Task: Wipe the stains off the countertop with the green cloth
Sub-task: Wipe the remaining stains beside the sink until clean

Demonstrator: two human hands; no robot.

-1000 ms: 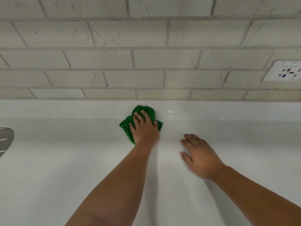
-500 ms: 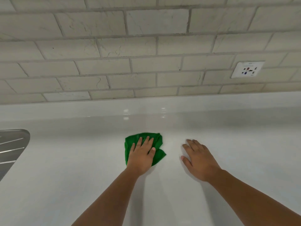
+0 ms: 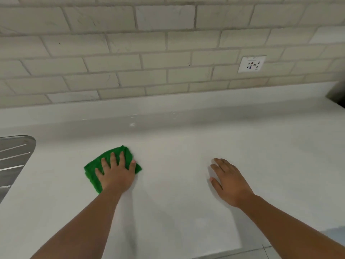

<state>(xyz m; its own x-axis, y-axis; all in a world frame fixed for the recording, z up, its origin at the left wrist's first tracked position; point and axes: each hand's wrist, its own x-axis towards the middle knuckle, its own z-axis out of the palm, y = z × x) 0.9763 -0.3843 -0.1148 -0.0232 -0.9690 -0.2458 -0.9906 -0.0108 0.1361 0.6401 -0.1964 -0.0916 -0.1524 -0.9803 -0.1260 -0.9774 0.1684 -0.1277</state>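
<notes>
Your white table [image 3: 177,202] runs below a tiled wall [image 3: 112,43], with a steel drainboard [image 3: 15,152] at its left. Your left hand [image 3: 116,175] presses flat, fingers spread, on the green cloth [image 3: 91,171] lying on the table. Your right hand [image 3: 228,181] rests flat on the bare surface, well apart.

My left grip [image 3: 116,176] lay flat on the cloth [image 3: 91,171], which lay on the bench [image 3: 177,146], left of the middle. My right grip [image 3: 230,181] rested flat on the bench well to the right, apart from the cloth. At the far left a drainboard [image 3: 14,156] sat in the bench. Behind it all stood the tiled wall [image 3: 149,43], with a socket [image 3: 252,63] on it, beyond my right grip.
</notes>
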